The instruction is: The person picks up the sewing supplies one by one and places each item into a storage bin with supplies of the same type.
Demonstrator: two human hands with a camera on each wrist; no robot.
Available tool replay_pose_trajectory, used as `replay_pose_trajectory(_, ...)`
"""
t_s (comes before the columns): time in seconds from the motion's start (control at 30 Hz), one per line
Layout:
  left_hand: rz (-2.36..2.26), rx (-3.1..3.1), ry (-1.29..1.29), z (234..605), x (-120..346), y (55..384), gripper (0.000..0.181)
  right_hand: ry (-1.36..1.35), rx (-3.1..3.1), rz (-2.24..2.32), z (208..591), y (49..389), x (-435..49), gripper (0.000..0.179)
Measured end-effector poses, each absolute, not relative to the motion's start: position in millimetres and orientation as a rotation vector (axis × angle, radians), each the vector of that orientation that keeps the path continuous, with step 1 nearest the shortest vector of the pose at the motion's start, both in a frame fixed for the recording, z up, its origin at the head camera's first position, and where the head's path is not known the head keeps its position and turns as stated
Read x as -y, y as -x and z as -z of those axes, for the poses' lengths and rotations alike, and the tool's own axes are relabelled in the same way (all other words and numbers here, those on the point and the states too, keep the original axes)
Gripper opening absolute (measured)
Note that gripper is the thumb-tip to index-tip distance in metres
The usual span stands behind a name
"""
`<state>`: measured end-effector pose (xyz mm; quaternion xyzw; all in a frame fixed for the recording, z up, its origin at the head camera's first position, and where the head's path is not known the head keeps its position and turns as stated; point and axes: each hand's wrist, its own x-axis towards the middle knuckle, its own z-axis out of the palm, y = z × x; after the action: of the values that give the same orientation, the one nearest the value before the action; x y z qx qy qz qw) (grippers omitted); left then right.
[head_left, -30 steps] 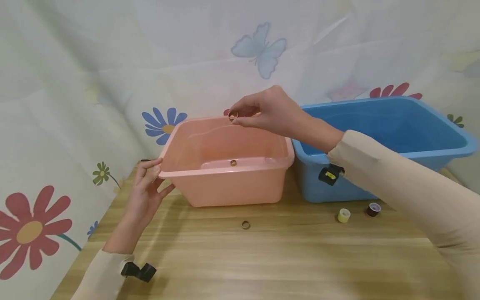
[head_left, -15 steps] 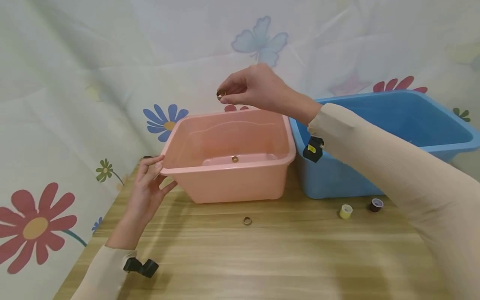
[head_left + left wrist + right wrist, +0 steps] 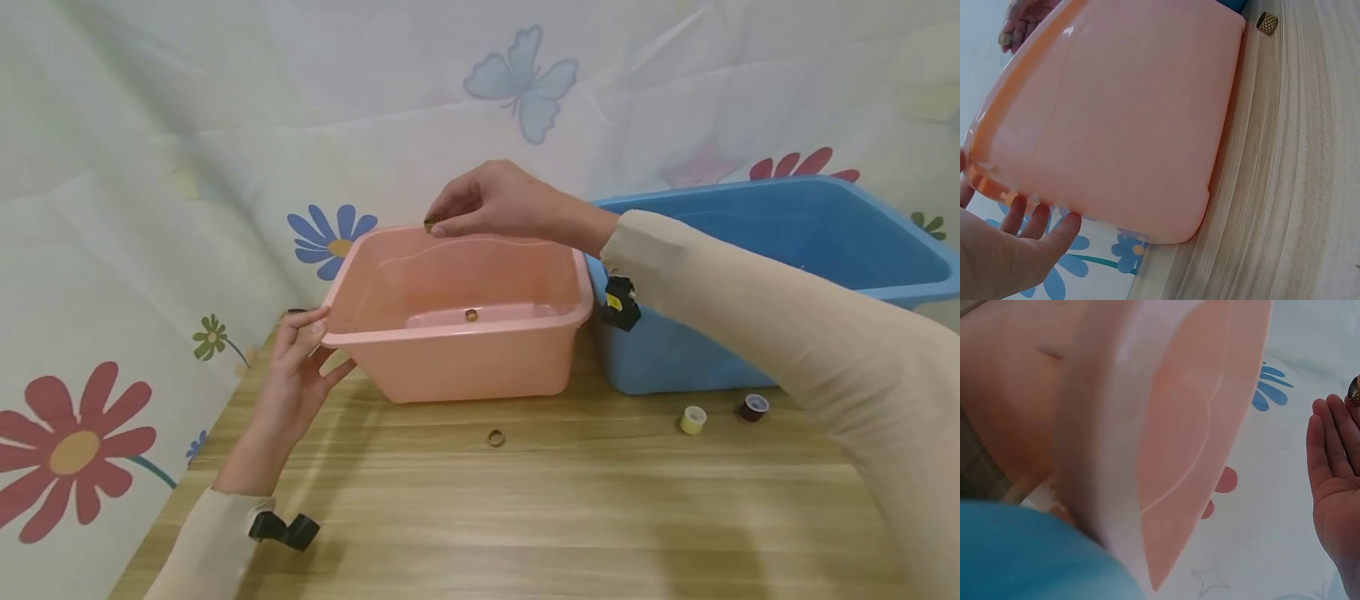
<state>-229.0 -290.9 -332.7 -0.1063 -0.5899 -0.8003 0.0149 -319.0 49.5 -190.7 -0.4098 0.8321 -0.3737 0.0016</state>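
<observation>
The right hand [image 3: 487,204] pinches a brass-coloured ring [image 3: 430,226], seemingly above the pink basin [image 3: 457,367], toward its far side; the left hand [image 3: 295,373] grips the near-left rim. A second ring [image 3: 471,315] lies inside, lower and rightward.

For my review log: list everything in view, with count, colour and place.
Table: one, brown, underneath
Backdrop: one, white, floral, behind
Pink basin: one, pink, on table
Blue basin: one, blue, beside it, right
Gold rings: three, gold; in pink basin, on table, in right hand
Yellow cylinder: one, yellow, before blue basin
Dark cylinder: one, dark, beside it
Dark object: one, black, beyond left hand
Wrist cameras: two, black, at cuffs
Sleeves: two, beige, both arms
Left hand: one, gripping pink basin's rim
Right hand: one, pinching a ring
</observation>
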Motion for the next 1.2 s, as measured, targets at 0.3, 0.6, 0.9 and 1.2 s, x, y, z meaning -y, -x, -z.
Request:
replay_pose_trajectory(0.3, 2.482, 1.859, 0.305, 333.0, 291.6, 224.4, 0.021, 1.275, -2.597, 1.075, 201.8, 317.4, -44.7, 0.023)
replay_pose_trajectory(0.6, 2.51, 1.819, 0.299, 330.8, 293.2, 223.0, 0.019, 1.29, -2.634, 0.996, 196.6, 318.0, -42.3, 0.025)
replay_pose_trajectory(0.9, 2.501, 1.849, 0.312, 336.3, 291.9, 223.0, 0.021, 1.288, -2.653, 0.959, 201.0, 319.4, -44.8, 0.025)
replay_pose_trajectory(1.2, 2.472, 1.863, 0.287, 335.4, 291.2, 221.2, 0.02, 1.292, -2.625, 0.999, 202.7, 319.5, -39.4, 0.028)
